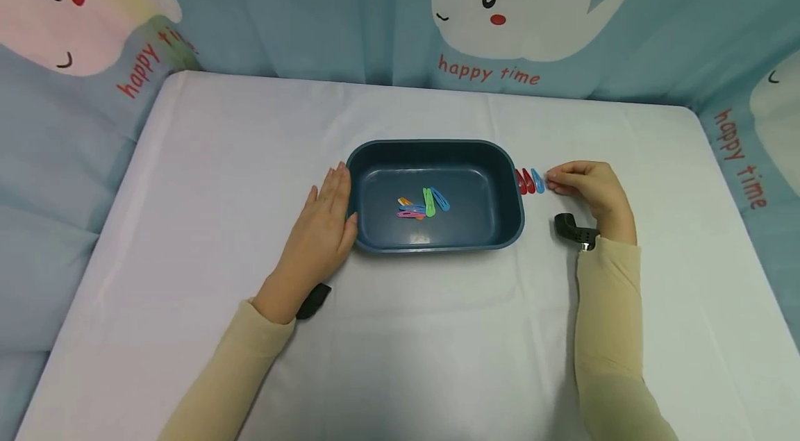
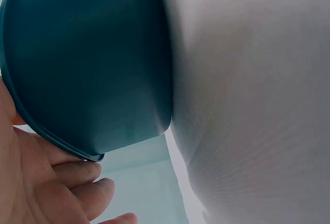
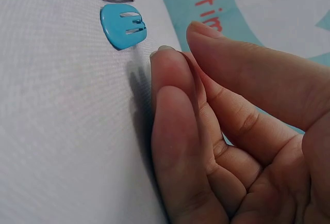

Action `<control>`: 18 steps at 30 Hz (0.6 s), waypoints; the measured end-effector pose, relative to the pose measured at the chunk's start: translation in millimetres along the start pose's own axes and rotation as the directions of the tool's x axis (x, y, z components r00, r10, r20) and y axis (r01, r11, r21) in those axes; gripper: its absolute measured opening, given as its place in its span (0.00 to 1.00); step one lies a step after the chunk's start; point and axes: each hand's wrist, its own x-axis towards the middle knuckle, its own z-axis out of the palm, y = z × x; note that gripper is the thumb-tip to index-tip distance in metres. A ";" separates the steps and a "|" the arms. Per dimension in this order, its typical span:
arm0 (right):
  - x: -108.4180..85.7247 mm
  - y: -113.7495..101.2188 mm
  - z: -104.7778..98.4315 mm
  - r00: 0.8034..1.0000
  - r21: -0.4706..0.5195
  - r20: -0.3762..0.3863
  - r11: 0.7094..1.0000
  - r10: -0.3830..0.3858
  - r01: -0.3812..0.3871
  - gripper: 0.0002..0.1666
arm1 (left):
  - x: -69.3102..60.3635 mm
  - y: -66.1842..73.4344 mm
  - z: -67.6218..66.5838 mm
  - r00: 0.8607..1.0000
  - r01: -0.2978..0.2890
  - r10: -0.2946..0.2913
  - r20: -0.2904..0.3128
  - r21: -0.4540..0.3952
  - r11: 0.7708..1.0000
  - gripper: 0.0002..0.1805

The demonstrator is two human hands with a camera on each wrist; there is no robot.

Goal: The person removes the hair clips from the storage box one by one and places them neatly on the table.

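Observation:
A dark blue rectangular tray [image 1: 431,250] stands on the white table, with several snap hair clips inside, among them a green clip [image 1: 428,202] and a blue clip [image 1: 440,198]. My left hand [image 1: 320,229] rests against the tray's left end with straight fingers. In the left wrist view, the fingers touch the tray's rim [image 2: 51,144]. Right of the tray lie red hair clips [image 1: 528,181] and one blue hair clip [image 1: 538,180] in a row. Beside that blue clip is my right hand [image 1: 590,187], fingers loosely bent. The right wrist view shows a gap between its fingertips and the blue clip [image 3: 124,26], nothing visible in its grasp.
A white cloth [image 1: 437,344] covers the table. Behind and at the sides hangs a light blue curtain [image 1: 312,10] with printed whales and lettering. Black wrist cameras [image 1: 573,230] are strapped at both wrists.

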 end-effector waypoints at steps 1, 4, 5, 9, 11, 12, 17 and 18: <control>0.1 0.3 0.1 1.000 0.004 0.001 1.000 -0.001 0.001 0.08 | -0.1 -0.1 -0.2 1.000 -0.003 0.003 0.000 0.001 1.000 0.34; 0.4 0.6 -0.1 1.000 0.007 0.001 1.000 -0.005 0.005 0.07 | 0.0 -0.5 -0.4 1.000 -0.010 0.010 -0.009 0.004 1.000 0.34; 0.5 0.7 -0.5 1.000 0.006 0.000 1.000 -0.009 0.009 0.07 | 0.1 -0.4 -0.1 1.000 -0.013 0.013 -0.014 0.005 1.000 0.34; 0.4 0.8 -1.8 1.000 0.025 0.009 1.000 -0.016 0.016 0.07 | 0.9 0.1 0.3 0.999 -0.020 0.020 -0.031 0.008 1.000 0.34; 0.3 1.1 -2.0 1.000 0.041 0.021 0.999 -0.020 0.019 0.07 | 0.3 0.4 0.3 0.999 -0.020 0.021 -0.034 0.011 1.000 0.34; 0.2 1.3 -2.1 0.999 0.048 0.028 0.999 -0.020 0.018 0.07 | -0.2 0.4 0.4 0.999 -0.019 0.020 -0.033 0.012 1.000 0.34; -0.3 2.5 -2.3 0.999 0.047 0.041 0.999 -0.025 0.023 0.07 | -2.1 0.8 0.4 0.999 -0.013 0.014 -0.029 0.018 1.000 0.34; -0.2 2.4 -2.5 0.999 0.050 0.042 0.998 -0.027 0.025 0.07 | -1.8 0.8 0.3 0.999 -0.014 0.014 -0.031 0.019 1.000 0.34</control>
